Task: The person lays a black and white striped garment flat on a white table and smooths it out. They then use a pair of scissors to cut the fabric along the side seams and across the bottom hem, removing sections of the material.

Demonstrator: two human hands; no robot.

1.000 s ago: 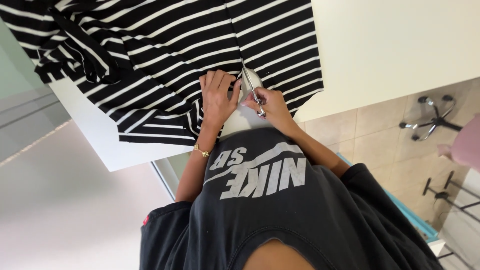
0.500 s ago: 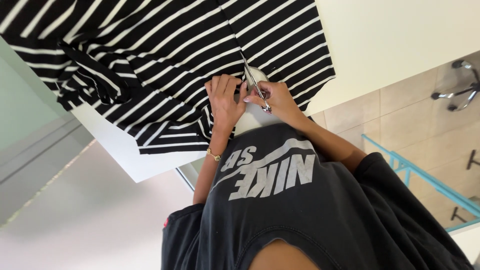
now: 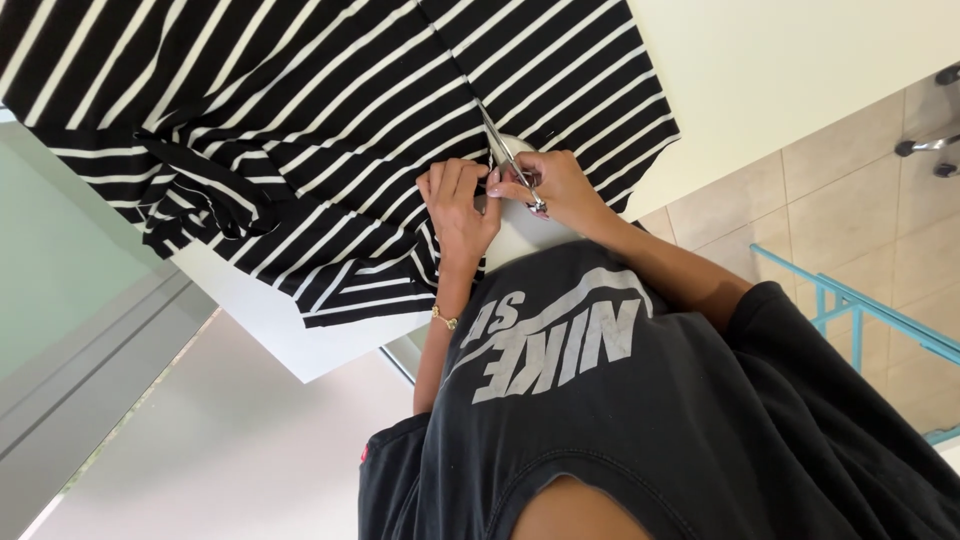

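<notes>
A black fabric with white stripes (image 3: 300, 130) lies spread over a white table (image 3: 800, 70). My right hand (image 3: 565, 190) grips small silver scissors (image 3: 505, 155), whose blades point away from me into a slit in the fabric. My left hand (image 3: 455, 210), with a gold bracelet on the wrist, presses down the cut edge just left of the blades. The two hands touch at the fingertips. My dark printed shirt (image 3: 620, 400) fills the lower frame.
A bunched fold of the fabric (image 3: 200, 200) hangs near the table's left corner. Beige floor tiles (image 3: 850, 210) show at the right, with a teal metal frame (image 3: 860, 310) and a chair base (image 3: 935, 145). A pale green panel (image 3: 60, 270) stands on the left.
Both hands stay at the slit, scissors still in the fabric. The view has shifted, so the hands and fabric sit a little further right and lower.
</notes>
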